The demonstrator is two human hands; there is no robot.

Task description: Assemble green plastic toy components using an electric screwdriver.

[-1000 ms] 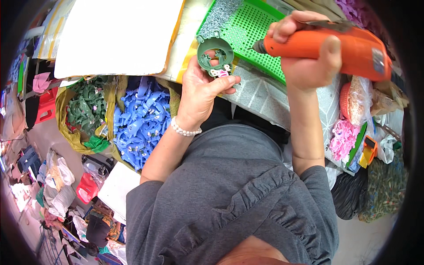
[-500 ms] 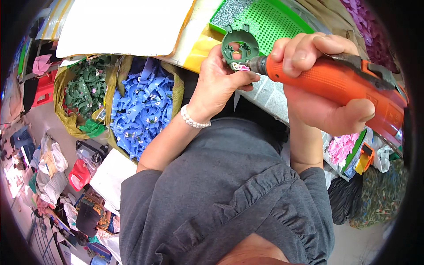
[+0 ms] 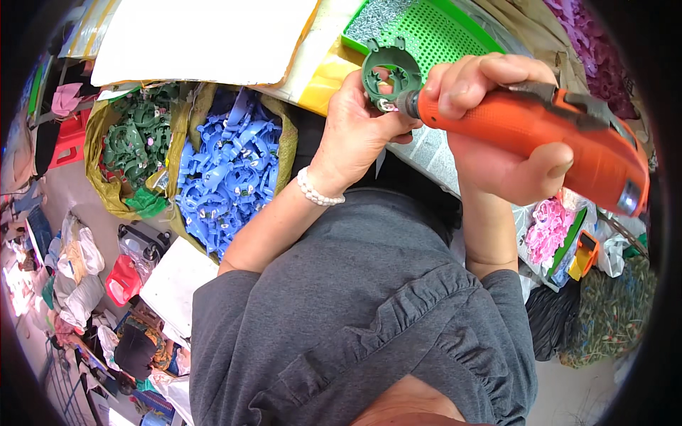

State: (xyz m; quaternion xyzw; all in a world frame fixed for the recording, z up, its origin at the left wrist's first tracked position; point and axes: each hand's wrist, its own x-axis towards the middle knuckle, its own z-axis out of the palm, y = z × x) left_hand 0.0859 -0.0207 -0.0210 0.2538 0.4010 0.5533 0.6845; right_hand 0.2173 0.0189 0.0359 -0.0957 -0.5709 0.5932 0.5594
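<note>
Gripping green plastic ring (image 3: 391, 55) in left hand (image 3: 354, 131) at near side of green perforated tray (image 3: 435, 34), holding orange electric screwdriver (image 3: 529, 124) at ring in right hand (image 3: 486, 165), apparently mid-fastening, leaving completion unconfirmed and loose screws (image 3: 376, 19) inside tray.

orange driver (image 3: 536, 135) tip hidden, green tray (image 3: 435, 41) cut off above

The green ring (image 3: 391, 59) looks smooth plastic, the orange driver (image 3: 531, 128) glossy plastic.

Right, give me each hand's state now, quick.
Left hand: closed, holding the round green plastic piece.
Right hand: closed around the orange power driver.
</note>
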